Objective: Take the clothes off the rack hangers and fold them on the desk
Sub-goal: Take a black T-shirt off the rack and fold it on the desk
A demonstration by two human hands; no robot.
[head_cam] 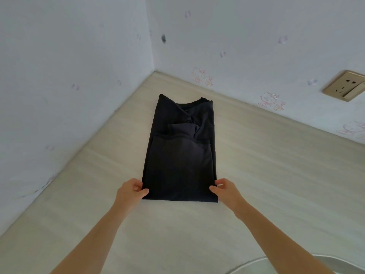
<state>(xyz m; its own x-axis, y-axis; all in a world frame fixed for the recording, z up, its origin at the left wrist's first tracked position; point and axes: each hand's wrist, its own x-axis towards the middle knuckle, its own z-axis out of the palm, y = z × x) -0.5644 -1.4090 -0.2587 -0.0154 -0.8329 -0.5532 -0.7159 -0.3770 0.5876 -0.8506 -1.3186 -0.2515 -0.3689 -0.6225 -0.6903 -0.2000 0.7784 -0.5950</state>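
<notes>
Black shirt (178, 153) lies folded mid-frame on the table (266, 165); left hand (131, 189) and right hand (225, 189), arms outstretched, pinch its lower corners.

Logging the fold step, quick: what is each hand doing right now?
Left hand: pinches the near left corner of the black shirt.
Right hand: pinches the shirt's near right corner.

Black shirt (178, 155) flat on pale desk (266, 165), near corners pinched by left hand (131, 189) and right hand (226, 189)
</notes>
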